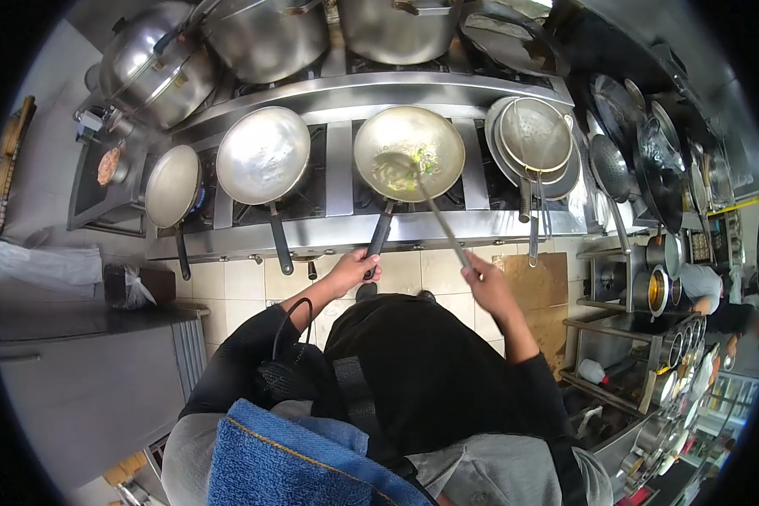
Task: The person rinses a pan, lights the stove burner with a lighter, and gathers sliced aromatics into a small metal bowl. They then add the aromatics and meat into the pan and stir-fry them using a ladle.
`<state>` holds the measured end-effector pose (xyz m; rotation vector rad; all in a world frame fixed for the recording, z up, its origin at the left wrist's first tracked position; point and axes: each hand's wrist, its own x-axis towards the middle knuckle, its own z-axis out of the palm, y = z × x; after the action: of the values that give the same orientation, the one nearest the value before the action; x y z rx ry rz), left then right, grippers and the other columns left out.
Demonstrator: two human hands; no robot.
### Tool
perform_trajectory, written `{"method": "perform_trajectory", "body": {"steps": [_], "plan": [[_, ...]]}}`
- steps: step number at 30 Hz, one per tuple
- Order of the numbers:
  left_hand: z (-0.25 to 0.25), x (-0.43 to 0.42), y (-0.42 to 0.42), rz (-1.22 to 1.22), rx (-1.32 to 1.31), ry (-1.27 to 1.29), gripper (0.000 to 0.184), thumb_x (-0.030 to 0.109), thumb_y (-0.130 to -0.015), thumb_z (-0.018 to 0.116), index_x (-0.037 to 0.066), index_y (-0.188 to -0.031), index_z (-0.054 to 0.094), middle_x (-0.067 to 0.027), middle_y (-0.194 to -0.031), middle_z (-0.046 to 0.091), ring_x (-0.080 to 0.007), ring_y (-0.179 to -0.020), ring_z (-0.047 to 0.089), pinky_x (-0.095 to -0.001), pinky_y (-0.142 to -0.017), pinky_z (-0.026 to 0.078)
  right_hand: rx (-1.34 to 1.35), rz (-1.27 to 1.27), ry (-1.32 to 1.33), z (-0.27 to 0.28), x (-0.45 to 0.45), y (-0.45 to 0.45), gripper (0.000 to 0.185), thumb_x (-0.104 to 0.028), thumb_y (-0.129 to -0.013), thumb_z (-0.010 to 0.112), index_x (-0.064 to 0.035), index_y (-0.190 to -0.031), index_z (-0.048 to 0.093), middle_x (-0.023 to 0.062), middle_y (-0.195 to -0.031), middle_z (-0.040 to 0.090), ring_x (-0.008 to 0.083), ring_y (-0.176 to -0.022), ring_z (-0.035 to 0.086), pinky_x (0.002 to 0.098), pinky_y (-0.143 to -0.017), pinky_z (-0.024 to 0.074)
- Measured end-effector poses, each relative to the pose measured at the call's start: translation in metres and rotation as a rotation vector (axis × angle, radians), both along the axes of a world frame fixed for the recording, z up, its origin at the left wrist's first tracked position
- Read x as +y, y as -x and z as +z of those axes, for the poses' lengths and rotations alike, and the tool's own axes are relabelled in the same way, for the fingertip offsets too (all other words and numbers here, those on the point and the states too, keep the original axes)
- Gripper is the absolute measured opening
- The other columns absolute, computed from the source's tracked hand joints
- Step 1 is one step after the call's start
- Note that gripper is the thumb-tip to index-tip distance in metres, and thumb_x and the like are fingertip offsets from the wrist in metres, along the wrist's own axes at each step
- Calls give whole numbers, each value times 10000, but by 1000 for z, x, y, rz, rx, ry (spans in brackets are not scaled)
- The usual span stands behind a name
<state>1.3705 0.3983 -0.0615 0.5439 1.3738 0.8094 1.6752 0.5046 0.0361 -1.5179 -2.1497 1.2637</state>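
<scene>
My left hand (356, 271) is closed around the black handle (380, 236) of a frying pan (378, 126) on the stove. Inside this pan lie green and pale chopped pieces in some liquid. My right hand (487, 282) grips the end of a long metal ladle (440, 219), whose bowl is down in the pan among the pieces. Left of it sits a second pan (263, 156) with nothing visible in it, and beyond that a smaller pan (174, 185) over a blue flame.
Strainers (535, 135) rest on the stove's right side. Large pots (266, 38) stand along the back. Ladles and woks hang or lie at the right. A shelf (616, 329) holds pots, with another person (708, 291) beyond. A grey counter (84, 388) is at left.
</scene>
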Motion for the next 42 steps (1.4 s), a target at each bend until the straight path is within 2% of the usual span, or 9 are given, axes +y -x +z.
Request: {"method": "perform_trajectory", "body": {"steps": [4,13,15,18,23,26,31,34,42], "plan": [[2,1,-4,36,8,-19,236,275,-1002,530,39,-1006,536,-45,-870,620,-125,-758,625,-277,-687,527,93,-109,-200,-29,39,-8,433,-199,-927,603,1,-1308,547,285,-917,658,309,-841,695,365,-748,514],[6,-1,-6,94,2,-48,215,254,-998,532,40,-989,546,-49,-838,616,-127,-736,623,-265,-648,513,156,-12,172,-14,8,4,457,-197,-933,599,-5,-1339,517,243,-994,685,323,-848,690,369,-772,511],[5,-5,-7,93,12,-58,216,252,-998,531,37,-988,547,-50,-839,617,-127,-735,623,-265,-645,512,59,59,-203,-33,23,-2,460,-183,-923,605,2,-1335,518,272,-916,665,351,-810,685,372,-748,514],[5,-3,-5,95,7,-43,218,252,-996,534,36,-986,550,-51,-842,620,-127,-734,623,-261,-640,509,80,-70,-234,-29,48,2,444,-171,-911,612,-4,-1316,539,298,-883,643,380,-797,673,373,-751,514],[5,5,-4,129,-79,-12,187,240,-978,557,55,-1007,550,-49,-872,625,-128,-730,620,-262,-647,506,35,126,-254,-18,48,-3,442,-170,-901,619,-29,-1314,550,310,-1055,634,376,-1024,648,397,-853,508],[23,6,-3,76,-101,48,222,254,-980,561,73,-1104,527,-63,-914,631,-145,-774,603,-288,-718,516,131,58,-350,-13,45,5,448,-157,-887,615,-34,-1313,550,285,-1035,652,378,-992,650,416,-832,515],[-1,9,0,100,-263,-27,292,241,-970,587,108,-1224,531,25,-758,462,-98,-664,482,-248,-562,427,3,196,-394,-115,71,16,339,-152,-878,554,1,-1179,595,259,-852,638,416,-772,616,498,-735,487],[-2,5,-1,112,-226,-17,291,215,-1010,499,90,-1273,485,-10,-769,523,-108,-637,504,-246,-541,435,80,109,-111,-13,23,18,343,-163,-880,586,-3,-1184,591,265,-923,648,422,-898,630,484,-823,491],[6,8,-3,106,-218,6,237,225,-1006,508,112,-1214,502,-23,-778,538,-119,-624,509,-265,-574,451,32,-32,-146,0,14,-11,423,-177,-870,583,-22,-1263,571,277,-932,653,443,-890,635,505,-800,508]]}}
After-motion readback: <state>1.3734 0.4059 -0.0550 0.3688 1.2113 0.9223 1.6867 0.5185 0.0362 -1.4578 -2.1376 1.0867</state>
